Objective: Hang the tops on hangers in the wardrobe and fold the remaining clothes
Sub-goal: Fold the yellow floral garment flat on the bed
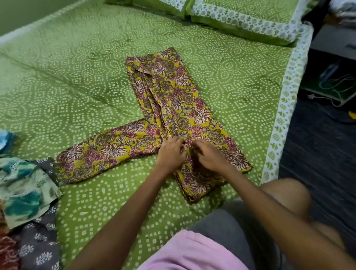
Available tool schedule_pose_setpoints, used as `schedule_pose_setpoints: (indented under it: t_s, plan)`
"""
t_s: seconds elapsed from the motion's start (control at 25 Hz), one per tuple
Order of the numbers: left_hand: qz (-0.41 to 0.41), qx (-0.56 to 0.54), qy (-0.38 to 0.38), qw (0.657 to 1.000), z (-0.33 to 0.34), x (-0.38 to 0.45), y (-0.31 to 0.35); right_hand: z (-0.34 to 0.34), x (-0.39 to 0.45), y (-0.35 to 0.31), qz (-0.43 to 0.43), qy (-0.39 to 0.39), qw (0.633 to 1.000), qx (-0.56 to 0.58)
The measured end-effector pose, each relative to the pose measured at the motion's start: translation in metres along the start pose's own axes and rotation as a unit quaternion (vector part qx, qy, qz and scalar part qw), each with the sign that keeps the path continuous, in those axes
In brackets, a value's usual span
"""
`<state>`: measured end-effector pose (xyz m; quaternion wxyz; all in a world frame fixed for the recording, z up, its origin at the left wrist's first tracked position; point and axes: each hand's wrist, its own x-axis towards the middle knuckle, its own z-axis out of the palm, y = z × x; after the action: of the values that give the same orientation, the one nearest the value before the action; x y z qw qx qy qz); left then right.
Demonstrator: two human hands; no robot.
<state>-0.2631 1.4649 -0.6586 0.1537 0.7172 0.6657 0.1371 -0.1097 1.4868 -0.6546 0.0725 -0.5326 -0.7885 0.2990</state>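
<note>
Mustard-yellow floral-print cotton garment (174, 106) lies flat on the green dotted bedspread (64, 74), centre of frame. Long body runs from upper centre down to lower centre-right; one sleeve or leg sticks out toward the left. Can't tell for sure whether it's a top or trousers.

Both hands sit close together on the cloth, just below centre. Left hand (172, 152) has its fingers curled into the fabric, pinching a fold or seam. Right hand (208, 156) does the same right beside it, fingers bunched on the cloth. Fingertips nearly touch.

Step in hand, my read: folding phase, garment partly folded lengthwise, hands fixing or gathering the middle near the junction.

Next move likely calls for bringing the left-side piece over the body, then smoothing before folding end to end. Thin cloth will slip and crease, so keep it flat on the bed.

Pile of unsorted clothes (23, 200) waits at lower left edge: teal-white print, grey block-print, red print. Green-white pillows (247, 18) at top. No hangers or wardrobe in view.
</note>
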Motion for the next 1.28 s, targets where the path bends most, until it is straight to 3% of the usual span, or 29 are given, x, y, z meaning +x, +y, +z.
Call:
schedule_pose_setpoints:
  t_s: [0.08,0.28,0.64,0.88,1.04,1.16,1.2,1.28]
  plan:
    - [-0.050,0.061,-0.040,0.996,0.000,0.027,-0.020,0.019,0.013,-0.007,0.002,0.001,1.000,-0.024]
    - [-0.114,0.077,-0.009,0.990,-0.009,0.068,-0.059,0.040,0.038,-0.002,0.041,0.048,0.993,-0.100]
    - [-0.188,-0.167,0.067,0.965,-0.025,0.163,-0.112,0.025,0.150,-0.030,0.055,0.124,0.990,-0.044]
    - [-0.184,-0.332,0.125,0.917,-0.053,0.259,-0.158,0.021,0.188,-0.013,0.092,0.091,0.990,0.054]
    - [-0.057,-0.166,0.121,0.977,-0.065,0.306,-0.209,0.019,0.190,-0.012,0.092,0.064,0.990,0.080]
    - [-0.030,-0.103,0.144,0.984,-0.072,0.326,-0.235,0.002,0.204,-0.020,0.129,0.004,0.991,0.047]
    - [-0.035,-0.079,0.143,0.986,-0.075,0.335,-0.241,-0.007,0.214,-0.026,0.142,0.013,0.988,0.063]
    - [-0.061,-0.039,0.137,0.988,-0.077,0.349,-0.251,-0.025,0.244,-0.044,0.154,0.104,0.975,0.121]
